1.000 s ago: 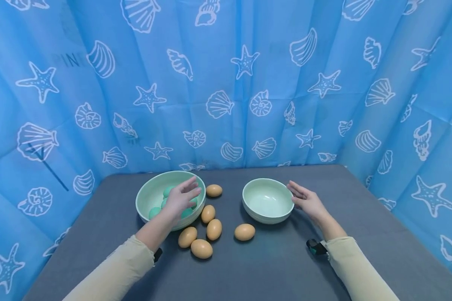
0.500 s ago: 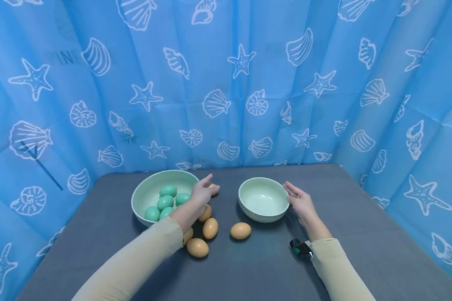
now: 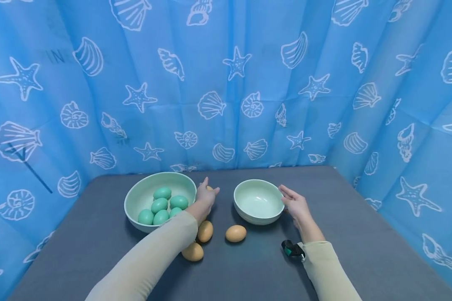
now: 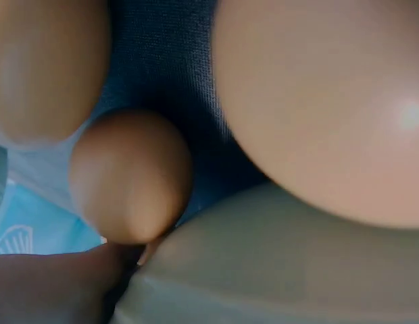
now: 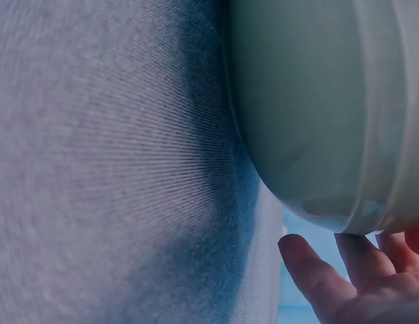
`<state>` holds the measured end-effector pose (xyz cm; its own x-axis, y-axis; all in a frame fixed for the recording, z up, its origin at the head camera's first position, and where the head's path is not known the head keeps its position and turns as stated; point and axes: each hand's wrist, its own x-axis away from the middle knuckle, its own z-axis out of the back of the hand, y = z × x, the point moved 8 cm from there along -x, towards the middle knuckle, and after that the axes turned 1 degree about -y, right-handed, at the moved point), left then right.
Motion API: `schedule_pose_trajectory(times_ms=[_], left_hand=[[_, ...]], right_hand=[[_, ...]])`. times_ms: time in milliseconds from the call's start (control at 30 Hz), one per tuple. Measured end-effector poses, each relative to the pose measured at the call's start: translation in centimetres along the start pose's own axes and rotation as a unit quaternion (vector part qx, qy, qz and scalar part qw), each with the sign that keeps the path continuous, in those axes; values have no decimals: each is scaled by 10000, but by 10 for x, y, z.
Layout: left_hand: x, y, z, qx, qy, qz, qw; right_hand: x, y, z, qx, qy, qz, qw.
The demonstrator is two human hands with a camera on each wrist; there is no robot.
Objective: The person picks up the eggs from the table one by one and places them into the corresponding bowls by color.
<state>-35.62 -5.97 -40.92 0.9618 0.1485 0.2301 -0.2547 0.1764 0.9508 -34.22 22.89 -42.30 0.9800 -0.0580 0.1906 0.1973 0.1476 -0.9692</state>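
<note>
My left hand (image 3: 205, 198) reaches to a brown egg (image 3: 209, 188) beside the large pale-green bowl (image 3: 139, 196); the egg shows between the spread thumb and index finger. Whether they touch it is hard to tell. In the left wrist view, a nearer brown egg (image 4: 128, 179) hides the fingertips, and the bowl's wall (image 4: 277, 250) curves below. Several green eggs (image 3: 160, 204) lie inside the large bowl. With its fingers fairly straight, my right hand (image 3: 296, 207) touches the right side of a smaller pale-green bowl (image 3: 258, 202), whose inside holds nothing. Its fingertips (image 5: 301, 253) show beneath that bowl's wall.
Other brown eggs lie on the dark grey table (image 3: 248, 271): one egg (image 3: 235, 233) in front of the small bowl, others (image 3: 205, 231) (image 3: 193, 252) near my left forearm. A blue shell-print curtain (image 3: 226, 83) hangs behind the table.
My left hand has moved right, from over the large bowl to the brown egg beyond its right side, uncovering the green eggs. The right hand stays by the small bowl; the view has shifted slightly.
</note>
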Motion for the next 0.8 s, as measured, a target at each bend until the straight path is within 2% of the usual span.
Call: schedule_pose_trajectory(times_ms=[133,300,433,500,567,633,667,800], left_hand=[[-4,-2,-1,-592,218,-102,9980],[-17,-7,-2,-1607,295,6,9866],[-26,-10,-2,-1886,266,167,9816],[-28,-10,-3,-2129,243,214,9765],[-29,-9,-4,-2581,223,194,9657],[-28,-8,-5,-2853,211,146,9581],[-28,-7,-6,-2920,213,106,9561],[-26,-6,-8,-2826,287,-37,9588]], right_hand=[[0,0,0,-95,25,2,10000],[3,0,-2,-116,-22,70,9999],[3,0,-2,-178,18,80,9998],[3,0,-2,-195,53,77,9998],[2,1,-2,-203,88,57,9997],[2,1,-1,-198,115,38,9997],[2,1,0,-183,124,30,9998],[3,2,1,-165,160,-7,9997]])
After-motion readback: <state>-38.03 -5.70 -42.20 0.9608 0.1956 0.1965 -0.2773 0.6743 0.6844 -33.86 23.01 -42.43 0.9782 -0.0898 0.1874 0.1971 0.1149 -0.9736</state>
